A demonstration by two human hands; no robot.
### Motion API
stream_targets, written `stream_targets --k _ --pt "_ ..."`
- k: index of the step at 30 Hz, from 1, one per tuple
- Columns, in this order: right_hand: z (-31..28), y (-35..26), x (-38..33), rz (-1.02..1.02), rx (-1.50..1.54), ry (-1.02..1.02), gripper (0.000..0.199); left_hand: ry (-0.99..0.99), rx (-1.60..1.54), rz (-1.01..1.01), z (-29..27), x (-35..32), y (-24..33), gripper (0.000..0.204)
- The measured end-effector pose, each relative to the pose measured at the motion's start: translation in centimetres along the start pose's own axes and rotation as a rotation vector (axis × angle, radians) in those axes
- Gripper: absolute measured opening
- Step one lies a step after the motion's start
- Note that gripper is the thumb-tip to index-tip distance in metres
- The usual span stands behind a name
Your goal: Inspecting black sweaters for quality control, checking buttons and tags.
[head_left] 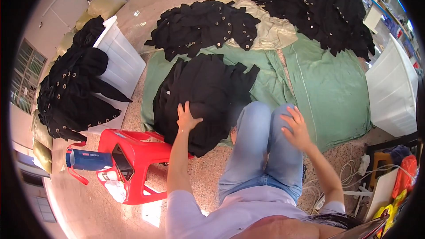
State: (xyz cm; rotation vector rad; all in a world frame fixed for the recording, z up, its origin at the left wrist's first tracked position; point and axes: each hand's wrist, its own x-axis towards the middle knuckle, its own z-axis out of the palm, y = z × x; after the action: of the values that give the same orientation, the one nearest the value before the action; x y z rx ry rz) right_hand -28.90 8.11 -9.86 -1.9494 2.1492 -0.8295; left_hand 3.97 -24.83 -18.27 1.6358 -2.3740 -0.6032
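My left hand [188,118] lies spread on a pile of black garments [195,88] in front of me, a little left of my knees. Its fingers are apart and grip no cloth that I can see. On my right knee, over the blue jeans [248,150], rests my right hand [297,130], fingers spread and holding nothing. The near pile sits partly on a green cloth [327,93] spread over the speckled floor. Farther off lie a second heap of black garments [199,24] with round metallic fittings and a larger heap [316,6] at the far right.
A red plastic stool [146,155] stands at my left, bearing a blue bottle [90,159] and a dark phone [122,163]. Black garments hang over a white bin [121,57] beyond it. Another white bin [392,88] and loose cables [349,177] are at the right.
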Motion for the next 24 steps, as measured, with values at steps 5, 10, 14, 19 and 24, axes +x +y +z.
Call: stream_targets --k 5,10,14,19,24 --pt "2.0 -2.9 -1.1 0.108 -0.013 0.154 0.044 0.168 0.122 -0.023 1.3 -3.4 -2.1 0.049" --pt "2.4 -3.7 -1.0 0.145 -0.101 0.228 0.046 0.006 -0.609 0.075 -2.3 -6.6 6.9 0.03" --pt "2.6 -6.9 1.7 0.051 0.129 0.182 0.047 0.083 -0.979 0.374 -8.4 -8.7 13.0 0.024" --pt "1.3 -12.2 6.0 -0.032 0.395 0.29 0.088 -0.052 -1.443 0.386 -20.2 -10.1 20.3 0.026" --pt "-2.4 -17.0 10.2 0.03 0.776 0.348 0.081 0.013 -1.273 0.644 -28.6 -13.2 27.2 0.036"
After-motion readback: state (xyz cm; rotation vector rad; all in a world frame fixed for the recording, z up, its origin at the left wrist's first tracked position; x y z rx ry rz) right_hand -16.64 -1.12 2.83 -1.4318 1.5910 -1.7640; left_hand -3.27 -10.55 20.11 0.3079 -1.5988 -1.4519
